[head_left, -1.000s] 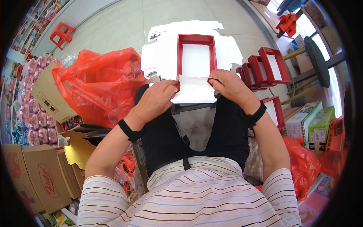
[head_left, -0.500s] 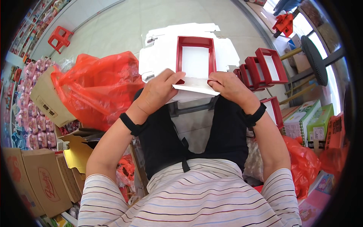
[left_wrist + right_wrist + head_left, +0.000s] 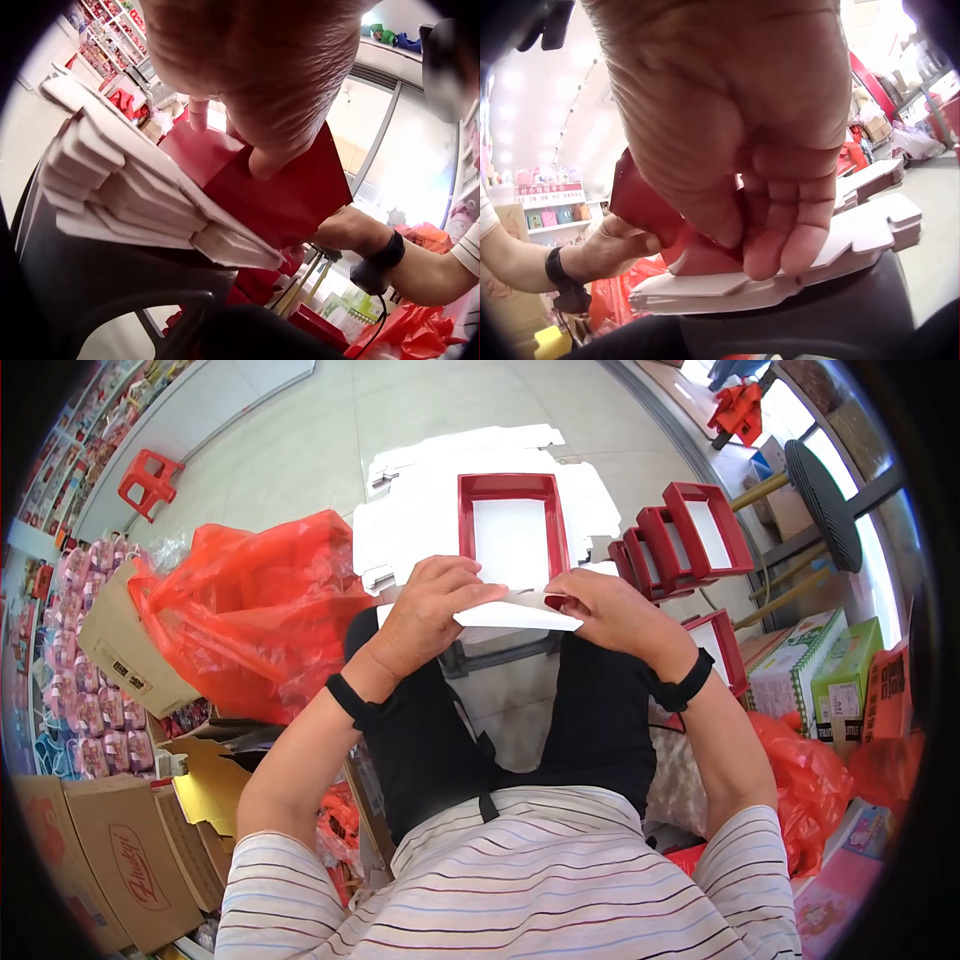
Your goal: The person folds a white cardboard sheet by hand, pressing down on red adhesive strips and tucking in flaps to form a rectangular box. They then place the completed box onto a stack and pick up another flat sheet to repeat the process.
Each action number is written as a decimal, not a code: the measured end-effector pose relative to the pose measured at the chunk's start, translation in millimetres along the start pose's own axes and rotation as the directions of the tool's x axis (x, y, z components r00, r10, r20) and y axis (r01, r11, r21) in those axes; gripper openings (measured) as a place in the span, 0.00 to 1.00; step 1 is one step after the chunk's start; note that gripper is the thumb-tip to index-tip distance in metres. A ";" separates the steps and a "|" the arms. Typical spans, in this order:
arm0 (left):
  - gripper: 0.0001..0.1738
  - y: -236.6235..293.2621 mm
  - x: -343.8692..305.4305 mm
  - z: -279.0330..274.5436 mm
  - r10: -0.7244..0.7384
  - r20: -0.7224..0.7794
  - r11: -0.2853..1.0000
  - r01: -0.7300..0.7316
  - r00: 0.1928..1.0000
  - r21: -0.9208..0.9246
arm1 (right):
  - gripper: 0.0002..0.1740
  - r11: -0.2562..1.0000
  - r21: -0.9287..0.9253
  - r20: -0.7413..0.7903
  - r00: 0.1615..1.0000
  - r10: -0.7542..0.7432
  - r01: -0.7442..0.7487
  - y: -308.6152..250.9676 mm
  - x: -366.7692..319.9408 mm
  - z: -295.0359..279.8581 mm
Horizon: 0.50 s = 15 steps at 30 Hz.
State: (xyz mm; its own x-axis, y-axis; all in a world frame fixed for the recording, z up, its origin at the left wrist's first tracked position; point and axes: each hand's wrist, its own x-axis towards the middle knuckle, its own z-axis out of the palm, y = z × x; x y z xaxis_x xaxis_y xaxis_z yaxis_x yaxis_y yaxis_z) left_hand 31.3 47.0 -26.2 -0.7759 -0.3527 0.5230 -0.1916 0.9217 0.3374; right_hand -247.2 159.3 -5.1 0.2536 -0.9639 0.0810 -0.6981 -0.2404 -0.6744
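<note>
A cardboard box tray (image 3: pixel 508 486), red outside with a white floor, lies on a stack of flat white box blanks (image 3: pixel 400 510). Its near end panel (image 3: pixel 515 617) stands partly raised, white face toward me in the head view. At the left near corner, my left hand (image 3: pixel 435 605) grips the panel; the left wrist view has the thumb against its red face (image 3: pixel 300 187). My right hand (image 3: pixel 612 613) pinches the right near corner, where a small red flap curls beside the thumb. Under the blanks is a dark grey stool (image 3: pixel 127 270).
Several finished red trays (image 3: pixel 708 535) are stacked at the right, with another tray (image 3: pixel 718 645) nearer. Left of the blanks sits a large orange-red plastic bag (image 3: pixel 270 610). Brown cartons (image 3: pixel 130 860) stand lower left, and a round-topped black stool (image 3: pixel 825 505) is at far right.
The near panel has swung up from lying flat toward me. My left hand has shifted from the outer corner to over the panel's left end; the right keeps its corner.
</note>
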 end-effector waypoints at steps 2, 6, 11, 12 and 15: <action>0.26 0.3 -0.1 1.3 -0.026 0.007 0.999 0.026 1.000 -0.019 | 0.16 0.994 0.066 0.016 0.996 0.089 -0.090 -10.7 -5.8 -0.4; 0.25 0.4 -0.5 1.7 -0.060 0.012 0.997 0.060 0.998 -0.054 | 0.16 1.000 -0.025 -0.114 0.993 -0.002 -0.001 2.2 -4.9 11.6; 0.21 -0.7 -0.6 4.4 -0.097 0.010 0.988 0.097 0.995 -0.119 | 0.10 0.999 0.037 -0.197 0.980 0.020 -0.013 5.6 -3.0 24.2; 0.20 -0.6 -0.6 5.7 -0.105 0.003 0.985 0.105 0.994 -0.138 | 0.09 0.999 0.038 -0.205 0.978 0.032 -0.025 3.7 -3.2 24.8; 0.17 -2.8 -2.0 13.2 -0.152 -0.048 0.960 0.136 0.987 -0.245 | 0.08 0.988 0.154 -0.283 0.958 0.053 -0.009 -5.7 -0.2 27.0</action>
State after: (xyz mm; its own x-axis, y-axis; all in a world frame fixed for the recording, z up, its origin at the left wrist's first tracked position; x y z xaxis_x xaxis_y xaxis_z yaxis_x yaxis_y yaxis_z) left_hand 25.5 47.2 -38.5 -0.7082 -0.4964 0.5020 -0.1427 0.7971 0.5868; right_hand -225.1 164.0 -21.1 0.0168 -0.9682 0.2496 -0.5891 -0.2113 -0.7800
